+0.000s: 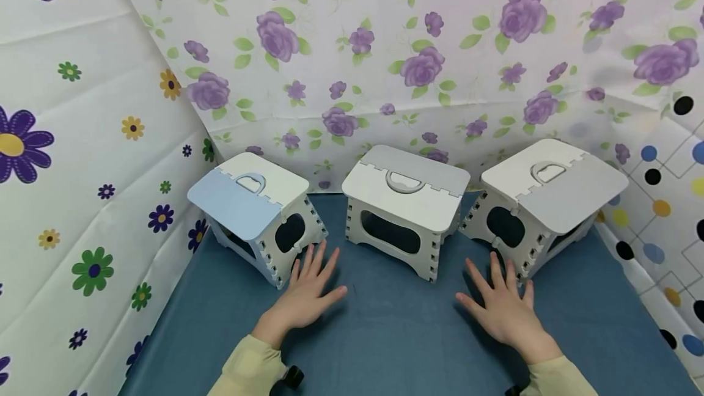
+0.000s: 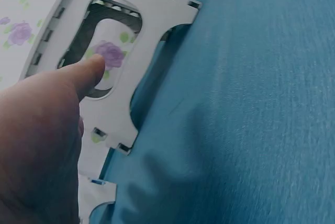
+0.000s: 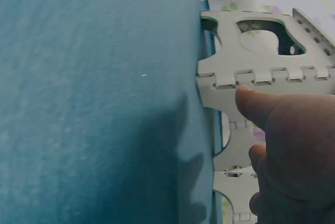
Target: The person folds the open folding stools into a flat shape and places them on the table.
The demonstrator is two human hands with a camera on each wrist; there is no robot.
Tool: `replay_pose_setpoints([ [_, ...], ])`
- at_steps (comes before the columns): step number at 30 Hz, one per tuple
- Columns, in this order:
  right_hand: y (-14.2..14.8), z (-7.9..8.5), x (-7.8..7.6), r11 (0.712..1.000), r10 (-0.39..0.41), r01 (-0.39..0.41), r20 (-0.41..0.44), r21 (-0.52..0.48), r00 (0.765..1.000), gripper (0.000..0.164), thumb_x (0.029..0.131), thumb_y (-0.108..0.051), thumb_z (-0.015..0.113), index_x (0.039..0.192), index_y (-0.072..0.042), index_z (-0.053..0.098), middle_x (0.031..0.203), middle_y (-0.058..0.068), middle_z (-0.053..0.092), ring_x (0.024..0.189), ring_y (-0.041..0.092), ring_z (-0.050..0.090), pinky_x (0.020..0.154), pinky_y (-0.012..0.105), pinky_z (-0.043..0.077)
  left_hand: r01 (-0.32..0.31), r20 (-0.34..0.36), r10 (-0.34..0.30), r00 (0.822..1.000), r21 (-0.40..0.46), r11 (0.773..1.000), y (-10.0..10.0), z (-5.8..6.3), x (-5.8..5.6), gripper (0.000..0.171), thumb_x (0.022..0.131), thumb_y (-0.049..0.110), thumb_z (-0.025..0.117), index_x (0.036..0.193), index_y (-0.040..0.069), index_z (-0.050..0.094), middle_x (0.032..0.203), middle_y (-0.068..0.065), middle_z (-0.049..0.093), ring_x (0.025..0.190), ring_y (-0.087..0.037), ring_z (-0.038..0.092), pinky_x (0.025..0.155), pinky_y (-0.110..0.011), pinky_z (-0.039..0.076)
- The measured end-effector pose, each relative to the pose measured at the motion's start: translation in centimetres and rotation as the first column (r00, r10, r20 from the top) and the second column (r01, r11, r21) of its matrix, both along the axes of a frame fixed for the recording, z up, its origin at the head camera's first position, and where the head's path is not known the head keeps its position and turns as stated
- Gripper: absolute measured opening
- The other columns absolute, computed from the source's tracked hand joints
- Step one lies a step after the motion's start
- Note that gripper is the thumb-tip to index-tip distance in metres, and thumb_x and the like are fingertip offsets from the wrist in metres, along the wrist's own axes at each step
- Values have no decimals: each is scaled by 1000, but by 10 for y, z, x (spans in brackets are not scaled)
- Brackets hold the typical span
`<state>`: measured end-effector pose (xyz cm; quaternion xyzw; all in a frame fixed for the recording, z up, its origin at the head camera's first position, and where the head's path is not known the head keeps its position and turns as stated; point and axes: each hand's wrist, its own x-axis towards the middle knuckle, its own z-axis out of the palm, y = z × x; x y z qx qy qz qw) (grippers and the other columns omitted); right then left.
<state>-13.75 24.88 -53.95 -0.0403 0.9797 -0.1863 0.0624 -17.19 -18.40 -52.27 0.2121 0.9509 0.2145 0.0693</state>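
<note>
Three folding step stools stand unfolded in a row in the head view. On the left is a blue-and-white stool (image 1: 236, 203), in the middle a grey-and-white stool (image 1: 404, 200), and on the right another grey-and-white stool (image 1: 577, 194). Each top has a loop handle. My left hand (image 1: 302, 295), fingers spread and holding nothing, is over the cloth just in front of the blue-and-white stool. Likewise spread and holding nothing, my right hand (image 1: 506, 310) hovers before the right stool, fingertips near its lower front edge. Both hands cast shadows on the cloth.
A blue cloth (image 1: 385, 335) covers the table. Behind the stools hangs a white sheet with purple roses (image 1: 420, 66). A daisy-print sheet (image 1: 93, 139) borders the left side, and a dotted sheet (image 1: 660, 231) the right.
</note>
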Motion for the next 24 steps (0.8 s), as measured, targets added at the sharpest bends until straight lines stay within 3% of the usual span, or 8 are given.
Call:
replay_pose_setpoints([
  [5, 1, 8, -2, 1000, 6, -6, -17, -11, 1000, 86, 105, -67, 55, 172, -21, 27, 173, 35, 3, 154, 64, -7, 109, 88, 4, -14, 43, 9, 999, 131, 991, -11, 10, 2, 77, 112, 54, 49, 173, 27, 10, 178, 0, -13, 164, -36, -9, 125, -70, 2],
  [10, -2, 16, 3, 1000, 13, -13, -41, -7, 999, 77, 105, -58, 61, 165, -12, 44, 167, 40, 22, 150, 68, 13, 107, 86, 23, -26, 17, 22, 1000, 295, 955, -24, 20, 11, 63, 114, 45, 52, 169, 19, 35, 179, -3, 13, 161, -38, 20, 122, -71, 24],
  [14, -2, 21, 5, 1000, 17, -19, -79, -13, 997, 69, 106, -54, 64, 156, -8, 56, 158, 41, 39, 145, 68, 28, 103, 83, 34, -21, -72, 56, 996, 409, 912, -37, 27, 19, 46, 115, 34, 54, 158, 18, 56, 168, -4, 43, 152, -35, 44, 115, -66, 39],
  [18, -2, 26, 6, 999, 5, -9, -114, -34, 993, 66, 107, -56, 61, 151, -6, 61, 150, 35, 54, 137, 60, 47, 101, 77, 42, -25, -181, 128, 975, 484, 875, -51, 31, 24, 34, 114, 20, 57, 146, 20, 68, 153, -1, 61, 143, -26, 55, 115, -55, 45],
  [20, -2, 27, 7, 999, -12, 6, -120, -50, 993, 69, 107, -60, 57, 151, -7, 62, 145, 29, 61, 122, 50, 64, 92, 69, 51, -28, -232, 168, 958, 508, 861, -60, 32, 26, 32, 113, 15, 57, 141, 19, 72, 145, -1, 66, 137, -22, 60, 112, -42, 49],
  [21, -2, 28, 7, 998, -23, 15, -111, -66, 994, 70, 107, -62, 56, 151, -8, 62, 134, 27, 68, 107, 44, 70, 83, 64, 55, -27, -252, 186, 950, 525, 851, -64, 32, 27, 31, 113, 12, 57, 138, 18, 73, 142, -2, 69, 134, -21, 62, 109, -36, 50],
  [22, -2, 29, 7, 997, -33, 25, -103, -79, 994, 72, 107, -65, 54, 152, -9, 62, 119, 23, 73, 90, 38, 72, 72, 58, 56, -28, -271, 205, 941, 541, 841, -69, 32, 28, 30, 113, 10, 56, 135, 15, 75, 138, -2, 71, 130, -19, 64, 106, -29, 50],
  [24, -2, 30, 7, 994, -49, 41, -92, -97, 995, 75, 106, -69, 51, 153, -11, 61, 86, 13, 72, 62, 26, 63, 55, 45, 48, -31, -301, 247, 921, 575, 818, -77, 31, 30, 29, 112, 5, 55, 130, 12, 77, 130, -3, 74, 121, -14, 67, 100, -19, 49],
])
